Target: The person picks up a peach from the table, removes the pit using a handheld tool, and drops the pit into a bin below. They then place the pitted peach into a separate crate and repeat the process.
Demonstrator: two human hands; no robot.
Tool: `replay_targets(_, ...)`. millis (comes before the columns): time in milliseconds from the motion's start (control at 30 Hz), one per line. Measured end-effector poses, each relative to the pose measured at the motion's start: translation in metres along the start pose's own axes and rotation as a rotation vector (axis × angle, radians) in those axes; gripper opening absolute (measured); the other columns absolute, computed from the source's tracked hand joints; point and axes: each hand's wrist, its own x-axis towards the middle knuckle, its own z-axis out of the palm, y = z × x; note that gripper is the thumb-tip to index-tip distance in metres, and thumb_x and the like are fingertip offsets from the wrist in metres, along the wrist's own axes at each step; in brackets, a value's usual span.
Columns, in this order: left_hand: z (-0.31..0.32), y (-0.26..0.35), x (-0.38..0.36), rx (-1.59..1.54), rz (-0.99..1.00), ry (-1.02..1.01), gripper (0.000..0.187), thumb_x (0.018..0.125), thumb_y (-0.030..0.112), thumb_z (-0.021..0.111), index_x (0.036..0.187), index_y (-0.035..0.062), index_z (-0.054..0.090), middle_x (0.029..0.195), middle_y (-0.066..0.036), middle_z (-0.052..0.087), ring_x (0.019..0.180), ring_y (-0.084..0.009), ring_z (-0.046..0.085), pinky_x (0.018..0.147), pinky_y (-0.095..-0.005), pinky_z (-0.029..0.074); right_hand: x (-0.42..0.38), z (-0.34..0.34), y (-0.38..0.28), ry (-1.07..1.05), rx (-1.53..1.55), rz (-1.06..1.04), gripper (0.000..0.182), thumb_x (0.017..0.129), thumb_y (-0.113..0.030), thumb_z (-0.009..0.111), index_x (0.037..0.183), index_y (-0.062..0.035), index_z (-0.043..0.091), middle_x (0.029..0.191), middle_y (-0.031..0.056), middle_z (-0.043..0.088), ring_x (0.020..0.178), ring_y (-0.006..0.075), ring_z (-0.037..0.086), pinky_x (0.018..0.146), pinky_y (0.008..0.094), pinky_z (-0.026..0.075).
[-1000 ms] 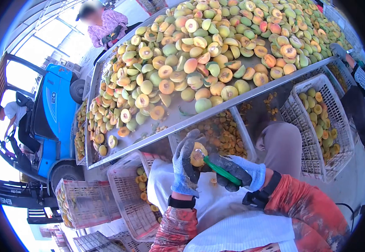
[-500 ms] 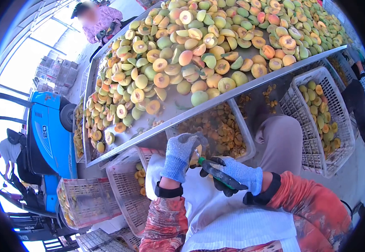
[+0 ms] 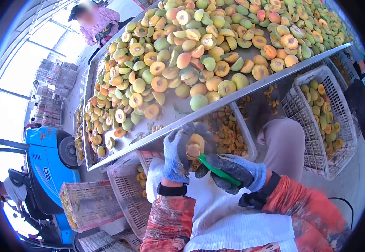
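Note:
My left hand [image 3: 182, 147], in a blue and dark-grey work glove, grips a peach half [image 3: 195, 145] with its cut face and brown pit area turned toward me. My right hand [image 3: 231, 170], gloved the same way, is wrapped around a green-handled tool [image 3: 219, 170]. The front end of this tool meets the lower edge of the peach half; its tip is hidden there. Just beyond my hands is the metal rim of a sorting table [image 3: 216, 103], heaped with cut peaches [image 3: 165, 71]. Below the rim, a bin of small orange peach pieces [image 3: 227, 133] sits partly behind my left hand.
Plastic crates with peach halves stand at right [image 3: 329, 126] and at lower left [image 3: 91, 202]. A blue forklift [image 3: 48, 155] is at left, with a person beside or in it. Another person [image 3: 96, 23] stands at the table's far left corner. Stacked crates [image 3: 50, 94] rise behind.
My left hand has turned, bringing the peach half's cut face into view. My right hand has rotated, showing more of the green handle. The forklift appears lower in view.

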Motion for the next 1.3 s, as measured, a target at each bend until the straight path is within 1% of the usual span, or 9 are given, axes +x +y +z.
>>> replay_targets(100,-0.024,-0.008,0.011,-0.374,0.035,0.104,0.038,0.089,0.030,0.052,0.110,-0.0017,0.055,0.106,-0.018,0.060,0.101,-0.0313,0.058,0.079,-0.0419,0.052,0.001,-0.006,-0.007,0.329,-0.248,-0.138,0.042,0.088,-0.042,0.056,0.105,-0.0039,0.056,0.061,0.0006,0.050,0.045,0.0100,0.049,0.040,0.0238,0.039)
replay_targets(233,-0.030,-0.004,0.004,-0.408,0.093,0.111,0.039,0.089,0.028,0.052,0.115,-0.0014,0.052,0.111,-0.016,0.058,0.103,-0.0293,0.057,0.084,-0.0438,0.050,0.019,-0.040,0.006,0.930,-1.654,-0.662,0.036,0.076,-0.023,0.067,0.104,-0.0041,0.054,0.081,0.0125,0.057,0.069,0.0254,0.061,0.062,0.0371,0.048)
replay_targets(367,-0.028,-0.029,0.005,0.259,0.308,0.196,0.037,0.088,0.024,0.053,0.114,-0.0024,0.053,0.110,-0.016,0.059,0.102,-0.0306,0.057,0.087,-0.0415,0.049,0.038,-0.010,0.008,0.950,-1.858,-0.792,0.039,0.073,-0.014,0.061,0.110,-0.0048,0.053,0.092,0.0133,0.056,0.079,0.0275,0.058,0.065,0.0400,0.046)
replay_targets(500,-0.025,-0.033,0.014,-0.509,0.063,0.180,0.031,0.086,0.019,0.053,0.109,-0.0023,0.056,0.104,-0.016,0.060,0.098,-0.0295,0.058,0.087,-0.0425,0.048,0.063,-0.002,0.023,0.950,-2.137,-0.643,0.038,0.079,-0.015,0.051,0.115,-0.0041,0.050,0.089,0.0127,0.055,0.069,0.0239,0.058,0.056,0.0401,0.045)
replay_targets(833,-0.067,-0.015,-0.020,-0.372,0.240,0.428,0.033,0.084,0.022,0.055,0.107,-0.0006,0.057,0.101,-0.015,0.063,0.090,-0.0316,0.062,0.079,-0.0457,0.052,0.074,0.003,0.038,0.476,-1.377,-0.368,0.032,0.078,-0.028,0.062,0.103,-0.0079,0.054,0.084,0.0177,0.063,0.076,0.0348,0.062,0.065,0.0451,0.049)
replay_targets(967,-0.184,-0.011,-0.059,0.484,0.220,0.785,0.016,0.078,0.002,0.062,0.094,-0.0020,0.063,0.097,-0.012,0.063,0.088,-0.0231,0.063,0.074,-0.0311,0.054,0.048,-0.047,0.027,0.679,-1.279,-0.546,0.039,0.077,-0.032,0.066,0.106,-0.0076,0.056,0.088,0.0150,0.063,0.080,0.0342,0.062,0.070,0.0407,0.049)
replay_targets(1033,-0.190,0.001,-0.068,1.553,0.221,0.659,0.022,0.078,0.000,0.061,0.100,0.0000,0.064,0.098,-0.010,0.064,0.092,-0.0169,0.060,0.076,-0.0260,0.050,0.037,-0.068,0.027,0.773,-1.328,-0.426,0.040,0.077,-0.034,0.066,0.106,-0.0080,0.056,0.090,0.0150,0.063,0.082,0.0335,0.062,0.071,0.0404,0.049)
replay_targets(1100,-0.202,-0.015,-0.035,1.077,0.256,0.726,0.031,0.073,0.014,0.071,0.103,0.0049,0.065,0.104,-0.011,0.064,0.096,-0.0257,0.059,0.090,-0.0340,0.044,0.033,-0.082,0.031,0.813,-1.276,-0.423,0.040,0.077,-0.034,0.065,0.106,-0.0081,0.056,0.090,0.0150,0.063,0.082,0.0334,0.062,0.071,0.0407,0.049)
replay_targets(1300,-0.016,-0.011,0.107,1.357,0.261,0.353,0.052,0.074,0.015,0.072,0.120,0.0000,0.050,0.107,-0.012,0.061,0.097,-0.0195,0.059,0.085,-0.0309,0.046,0.026,-0.098,0.044,0.848,-1.275,-0.354,0.041,0.081,-0.031,0.059,0.113,-0.0084,0.045,0.085,0.0152,0.064,0.073,0.0340,0.063,0.063,0.0435,0.049)
